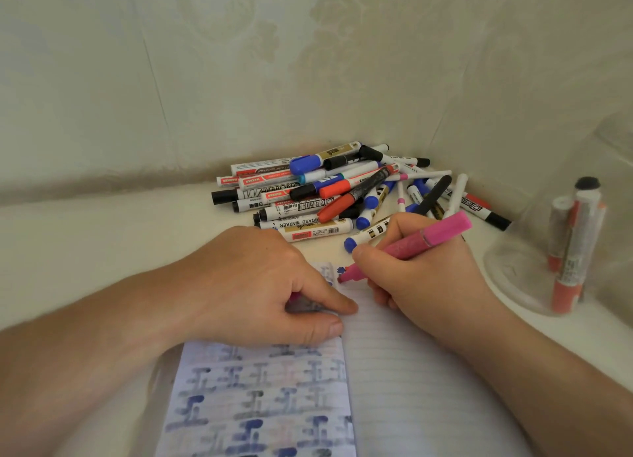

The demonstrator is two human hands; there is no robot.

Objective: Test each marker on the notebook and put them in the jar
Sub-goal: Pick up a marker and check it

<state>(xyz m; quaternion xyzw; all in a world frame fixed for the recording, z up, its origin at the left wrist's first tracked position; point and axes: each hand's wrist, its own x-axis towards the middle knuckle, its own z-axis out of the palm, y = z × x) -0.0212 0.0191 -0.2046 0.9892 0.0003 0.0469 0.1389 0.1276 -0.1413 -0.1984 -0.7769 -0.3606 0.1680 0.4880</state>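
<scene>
Here the right hand (421, 278) grips the pink marker (411, 246).

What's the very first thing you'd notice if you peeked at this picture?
Probably the bright pink marker in the right hand, its tip touching the top of the lined notebook. Next comes the big messy pile of markers heaped in the corner behind the hands. The left hand presses on the notebook's left page, which is full of test marks, and a clear jar at the right holds a few markers.

Left grip (270, 285) flat, right grip (421, 271) pinching.
</scene>
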